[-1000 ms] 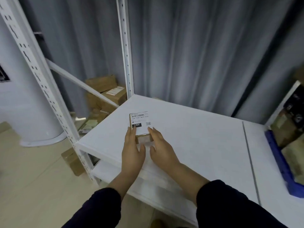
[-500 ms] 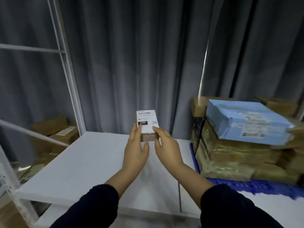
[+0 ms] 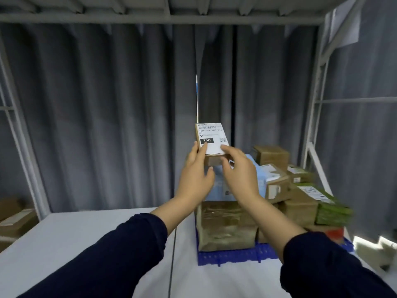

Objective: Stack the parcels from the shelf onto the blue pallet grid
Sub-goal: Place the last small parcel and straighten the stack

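Observation:
A small cardboard parcel (image 3: 211,137) with a white label marked 15H is held up in the air between both hands. My left hand (image 3: 196,176) grips its left side and my right hand (image 3: 239,176) grips its right side. It hangs above the left end of a stack of parcels on the blue pallet grid (image 3: 232,255). The stack holds a large tape-wrapped brown parcel (image 3: 226,225), a light blue parcel (image 3: 261,168), several cardboard boxes and a green parcel (image 3: 332,210).
The white shelf board (image 3: 86,244) stretches out to the left of the pallet. White shelf uprights (image 3: 318,117) stand at both sides, with a shelf level overhead. Grey curtains hang behind. Cardboard boxes (image 3: 17,220) lie low on the far left.
Both hands lifted the small parcel off the white shelf board and carried it to the right. It now hangs over the stack on the blue pallet grid.

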